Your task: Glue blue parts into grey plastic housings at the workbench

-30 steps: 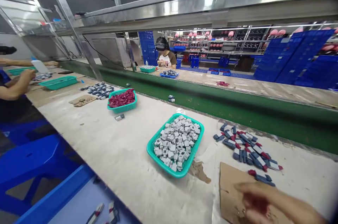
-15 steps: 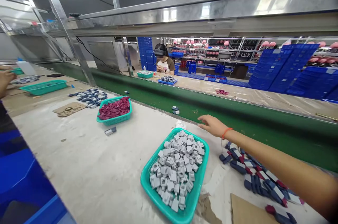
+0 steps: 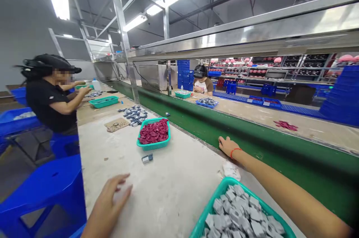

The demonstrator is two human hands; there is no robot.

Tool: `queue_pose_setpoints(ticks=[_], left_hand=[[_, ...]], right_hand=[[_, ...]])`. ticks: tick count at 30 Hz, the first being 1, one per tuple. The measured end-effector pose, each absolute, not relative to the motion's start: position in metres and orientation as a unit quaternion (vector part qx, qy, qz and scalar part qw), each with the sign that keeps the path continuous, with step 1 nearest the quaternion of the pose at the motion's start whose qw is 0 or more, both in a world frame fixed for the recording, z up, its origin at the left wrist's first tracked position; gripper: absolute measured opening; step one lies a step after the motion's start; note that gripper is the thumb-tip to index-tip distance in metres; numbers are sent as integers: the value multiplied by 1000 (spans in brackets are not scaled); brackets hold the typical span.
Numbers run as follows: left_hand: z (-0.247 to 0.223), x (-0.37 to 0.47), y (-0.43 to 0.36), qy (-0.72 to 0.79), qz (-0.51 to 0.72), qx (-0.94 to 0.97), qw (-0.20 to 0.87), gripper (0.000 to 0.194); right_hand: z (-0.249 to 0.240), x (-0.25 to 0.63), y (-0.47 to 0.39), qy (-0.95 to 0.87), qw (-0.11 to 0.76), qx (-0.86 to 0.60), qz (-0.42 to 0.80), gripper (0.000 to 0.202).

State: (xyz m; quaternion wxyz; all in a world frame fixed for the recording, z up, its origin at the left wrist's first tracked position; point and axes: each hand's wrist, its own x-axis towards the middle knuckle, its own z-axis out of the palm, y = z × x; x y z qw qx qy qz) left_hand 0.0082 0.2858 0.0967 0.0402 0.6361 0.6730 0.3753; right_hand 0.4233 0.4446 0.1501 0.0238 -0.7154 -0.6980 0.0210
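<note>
My right hand [image 3: 228, 147] reaches to the near edge of the green conveyor belt [image 3: 193, 118], an orange-red band on its wrist. Its fingers are curled down, and what they hold, if anything, is hidden. Low over the white tabletop, my left hand [image 3: 108, 204] has its fingers apart with nothing in them. Beyond it lies a dark blue and grey piece [image 3: 147, 158], in front of a teal basket [image 3: 153, 145] of dark red pieces [image 3: 154, 131]. Close to me, below my right forearm, stands a teal basket [image 3: 209, 211] full of light grey blocky parts [image 3: 238, 211].
A pile of blue-grey pieces [image 3: 134, 113] and a cardboard piece [image 3: 116, 124] lie farther left. A co-worker in black [image 3: 52, 99] works at the table's left side; another person [image 3: 202, 82] sits across the belt. A blue stool [image 3: 47, 178] stands beside the table.
The view has swung left, bringing my left hand and the co-worker into sight. My right hand has reached along the belt edge; the two dark pieces seen there are no longer visible.
</note>
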Motion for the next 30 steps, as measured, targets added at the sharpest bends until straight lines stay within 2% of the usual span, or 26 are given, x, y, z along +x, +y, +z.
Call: queue_pose_setpoints(ticks=[3, 6, 10, 14, 16, 18, 20, 25, 30], left_hand=[[93, -25, 348, 714, 364, 598, 14, 31], [92, -40, 384, 746, 335, 576, -8, 28], [92, -40, 391, 758, 306, 576, -13, 27], [91, -41, 388, 764, 296, 573, -14, 27], [90, -42, 388, 766, 292, 573, -10, 27], [91, -42, 390, 769, 287, 571, -1, 29], [92, -42, 392, 774, 281, 568, 10, 32], [90, -43, 396, 780, 262, 567, 27, 41], [84, -45, 398, 785, 247, 568, 23, 43]], right_hand=[[163, 392, 447, -760, 22, -649, -2, 28], [160, 317, 437, -874, 16, -485, -5, 26], [137, 205, 420, -977, -19, -213, 21, 31], [138, 167, 437, -993, 33, -109, 16, 39], [153, 178, 469, -983, 96, -155, 2, 31], [169, 195, 514, -946, 174, -273, -24, 28], [179, 208, 564, -893, 215, -394, -36, 30], [163, 200, 661, -811, 183, -555, 18, 33], [132, 177, 681, -787, 140, -597, 71, 29]])
